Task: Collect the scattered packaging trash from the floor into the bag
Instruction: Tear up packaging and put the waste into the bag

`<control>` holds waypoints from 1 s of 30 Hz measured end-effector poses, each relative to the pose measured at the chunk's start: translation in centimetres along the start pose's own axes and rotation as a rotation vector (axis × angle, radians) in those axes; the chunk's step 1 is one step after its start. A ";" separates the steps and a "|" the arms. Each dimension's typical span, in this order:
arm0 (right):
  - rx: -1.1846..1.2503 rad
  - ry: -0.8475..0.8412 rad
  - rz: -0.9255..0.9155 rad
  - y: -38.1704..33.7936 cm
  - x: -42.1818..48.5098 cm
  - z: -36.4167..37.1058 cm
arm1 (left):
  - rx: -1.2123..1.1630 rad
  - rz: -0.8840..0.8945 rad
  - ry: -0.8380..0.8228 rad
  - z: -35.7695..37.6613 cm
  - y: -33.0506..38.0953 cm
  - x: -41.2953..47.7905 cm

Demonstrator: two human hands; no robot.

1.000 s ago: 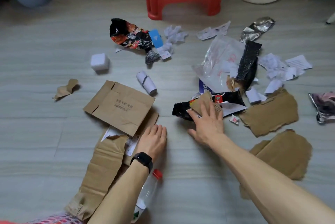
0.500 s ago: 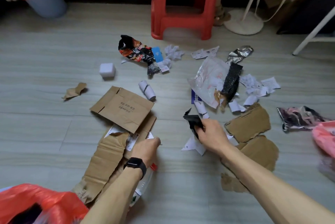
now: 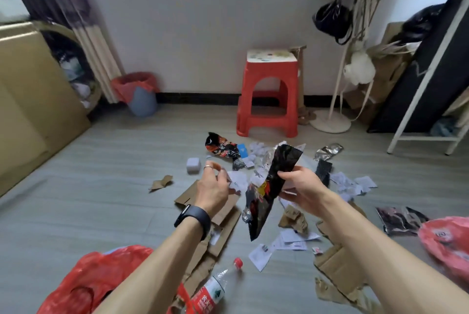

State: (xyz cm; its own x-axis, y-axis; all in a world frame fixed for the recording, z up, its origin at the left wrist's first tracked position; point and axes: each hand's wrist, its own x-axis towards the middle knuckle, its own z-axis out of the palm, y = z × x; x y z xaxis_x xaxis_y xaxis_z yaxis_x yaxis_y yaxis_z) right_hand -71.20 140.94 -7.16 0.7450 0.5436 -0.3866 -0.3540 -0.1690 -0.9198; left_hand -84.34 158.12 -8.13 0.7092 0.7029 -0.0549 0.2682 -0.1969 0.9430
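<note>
**Q:** What are the hands doing?

**A:** The right hand [image 3: 300, 184] grips a long black snack wrapper [image 3: 264, 202] around its middle. It is lifted clear of the floor [image 3: 88, 186], so its lower end hangs free. A slip of white paper seems to be caught under the same grip. The left hand [image 3: 213, 188] hovers just beside it with its fingers loosely curled. I cannot tell whether they pinch the white scrap next to them.

**Q:** Why hold the wrapper up like that?

**A:** Probably to lift it clear of the litter before it goes into the red bag [image 3: 101, 278]. The bag lies crumpled at lower left, beside the left forearm, and its mouth is not clearly visible.

**Q:** What lies around them?

**A:** Flat cardboard [image 3: 186, 197] lies below the hands, and a plastic bottle [image 3: 212, 291] rests near the bag. Paper scraps [image 3: 286, 240] and torn cardboard [image 3: 335, 268] spread to the right. Another wrapper [image 3: 223, 148] sits farther off, in front of a red stool [image 3: 269, 95].

**Q:** Is there room to move?

**A:** Bare floor opens to the left. The way from the wrapper to the bag crosses the left arm, so that hand likely needs to open the bag first.
</note>
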 end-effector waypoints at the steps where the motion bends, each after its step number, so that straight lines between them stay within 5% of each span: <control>1: 0.004 -0.025 -0.001 -0.6 -0.9 0.6 | -0.041 0.001 0.007 -0.4 0.6 -0.9; 17: -0.527 0.115 -0.411 2.0 -8.3 5.9 | -0.134 0.081 -0.144 -0.7 1.8 -7.7; 21: -0.224 0.115 -0.317 1.9 -7.8 5.5 | -0.250 0.062 -0.330 -0.7 2.4 -7.8; 25: 0.054 0.059 -0.197 1.3 -8.2 4.4 | 0.224 0.269 -0.352 -0.8 1.6 -7.7; 30: 0.195 -0.074 -0.062 0.9 -8.7 3.4 | 0.373 0.372 -0.253 -0.1 1.2 -8.2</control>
State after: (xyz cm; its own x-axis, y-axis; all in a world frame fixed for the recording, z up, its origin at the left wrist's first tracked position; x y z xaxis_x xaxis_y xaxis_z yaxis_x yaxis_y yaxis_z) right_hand -79.92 138.88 -4.41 0.7277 0.6079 -0.3176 -0.4173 0.0250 -0.9084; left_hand -89.94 152.16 -6.53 0.9210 0.3642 0.1379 0.1502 -0.6589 0.7371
